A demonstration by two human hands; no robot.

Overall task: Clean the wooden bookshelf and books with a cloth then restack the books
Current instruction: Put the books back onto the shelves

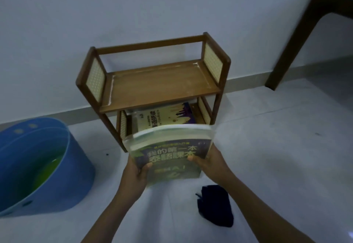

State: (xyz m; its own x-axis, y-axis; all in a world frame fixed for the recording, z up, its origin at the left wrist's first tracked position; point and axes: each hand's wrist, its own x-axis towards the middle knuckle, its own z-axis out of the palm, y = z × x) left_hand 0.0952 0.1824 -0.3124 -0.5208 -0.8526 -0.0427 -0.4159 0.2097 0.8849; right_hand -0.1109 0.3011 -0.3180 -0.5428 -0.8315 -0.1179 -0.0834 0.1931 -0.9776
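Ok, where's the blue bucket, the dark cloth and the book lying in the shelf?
blue bucket (76, 158), head view, on its outer side wall.
dark cloth (214, 204), head view, middle of the crumpled fabric.
book in the shelf (164, 117), head view, on its yellow cover.

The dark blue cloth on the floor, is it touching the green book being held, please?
Apart. The head view shows the dark blue cloth on pale floor below the green book, bare floor between them.

The bookshelf's (152, 82) top shelf lies bare and open; a yellow book (162, 117) fills the lower shelf's mouth.
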